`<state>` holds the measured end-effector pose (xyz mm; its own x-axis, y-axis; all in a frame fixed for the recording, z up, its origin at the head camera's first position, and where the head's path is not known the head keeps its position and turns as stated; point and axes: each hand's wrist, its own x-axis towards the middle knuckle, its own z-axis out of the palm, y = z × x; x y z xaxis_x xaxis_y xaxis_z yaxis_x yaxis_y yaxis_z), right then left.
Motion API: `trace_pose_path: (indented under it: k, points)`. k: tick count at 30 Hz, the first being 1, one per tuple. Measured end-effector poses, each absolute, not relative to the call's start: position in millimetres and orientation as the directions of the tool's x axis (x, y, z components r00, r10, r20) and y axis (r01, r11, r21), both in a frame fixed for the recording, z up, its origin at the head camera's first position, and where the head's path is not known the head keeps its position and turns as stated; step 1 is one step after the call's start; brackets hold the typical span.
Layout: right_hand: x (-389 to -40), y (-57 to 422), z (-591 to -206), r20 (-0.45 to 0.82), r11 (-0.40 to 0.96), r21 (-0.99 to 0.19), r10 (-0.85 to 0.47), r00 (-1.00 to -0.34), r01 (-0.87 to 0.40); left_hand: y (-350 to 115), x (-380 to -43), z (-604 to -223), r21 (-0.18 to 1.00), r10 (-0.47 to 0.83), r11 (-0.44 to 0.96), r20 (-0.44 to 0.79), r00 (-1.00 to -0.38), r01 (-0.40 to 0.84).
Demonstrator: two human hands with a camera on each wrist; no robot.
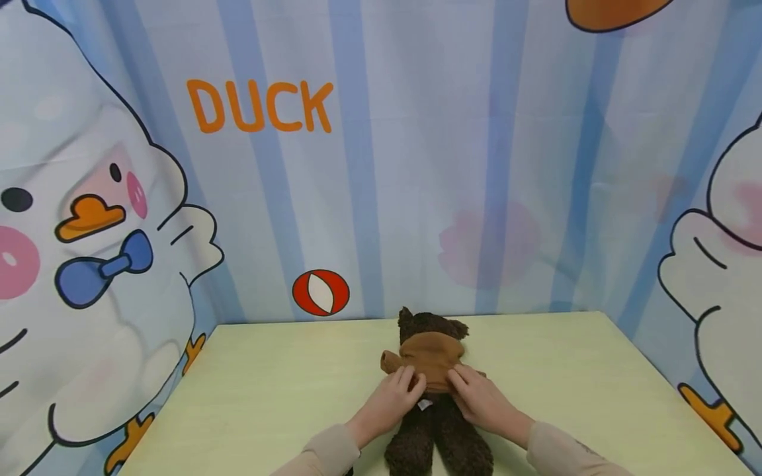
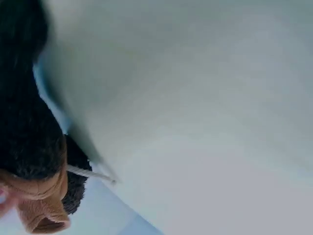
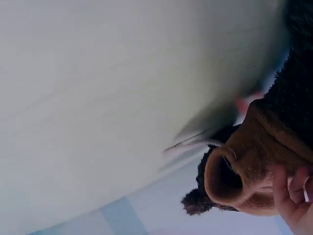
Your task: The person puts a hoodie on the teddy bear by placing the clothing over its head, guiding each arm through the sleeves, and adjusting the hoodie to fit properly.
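Observation:
A dark brown plush bear [image 1: 411, 439] lies on the table, its head toward the back and its legs toward me. It wears a brown hooded sweatshirt [image 1: 431, 354], with a small white tag [image 1: 424, 404] just below the hem. My left hand [image 1: 388, 402] pinches the hem on the left, and my right hand [image 1: 485, 402] grips it on the right. One empty-looking sleeve [image 2: 46, 218] sticks out in the left wrist view. In the right wrist view, the other sleeve opening [image 3: 222, 178] gapes beside my fingers [image 3: 282, 193]. A pale cord [image 2: 90, 173] trails from the garment.
The pale yellow table [image 1: 286, 370] ends at a striped blue cloth backdrop [image 1: 411, 165] just behind the bear's head. Printed ducks [image 1: 113, 330] cover the cloth at the left and right sides.

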<state>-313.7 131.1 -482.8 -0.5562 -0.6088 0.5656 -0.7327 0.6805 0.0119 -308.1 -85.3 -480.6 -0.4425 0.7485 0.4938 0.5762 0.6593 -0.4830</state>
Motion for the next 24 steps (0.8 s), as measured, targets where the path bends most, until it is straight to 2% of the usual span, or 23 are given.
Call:
trace_pose_path:
  k: [2, 6, 8, 10, 15, 20, 24]
  points:
    - [-312.4, 133.3, -485.1, 0.614, 0.709, 0.050, -0.577, -0.538, -0.703, -89.7, -306.4, -482.8, -0.443, 0.709, 0.703, 0.505, -0.493, 0.557]
    - [-308.2, 136.7, -491.3, 0.693, 0.764, 0.000, -0.465, -0.551, -0.645, -93.8, -304.4, -483.5, -0.199, 0.601, 0.771, 0.541, -0.588, 0.605]
    - [-307.2, 137.0, -494.6, 0.725, 0.775, -0.017, -0.425, -0.542, -0.632, -94.2, -305.4, -484.0, -0.122, 0.581, 0.767, 0.551, -0.599, 0.630]
    - [-307.2, 135.9, -497.6, 0.754, 0.769, -0.014, -0.411, -0.512, -0.639, -93.9, -306.9, -485.4, -0.109, 0.587, 0.752, 0.558, -0.586, 0.650]
    - [-308.8, 131.2, -502.0, 0.787, 0.705, -0.032, -0.420, -0.453, -0.708, -89.3, -310.3, -494.2, -0.217, 0.610, 0.743, 0.609, -0.507, 0.633]
    - [-314.2, 131.4, -494.9, 0.738, 0.593, -0.150, -0.466, -0.488, -0.791, -86.1, -310.7, -495.5, -0.410, 0.692, 0.703, 0.584, -0.425, 0.581]
    - [-318.1, 135.1, -485.1, 0.663, 0.521, -0.207, -0.548, -0.511, -0.828, -89.1, -309.3, -491.3, -0.480, 0.760, 0.641, 0.502, -0.412, 0.599]
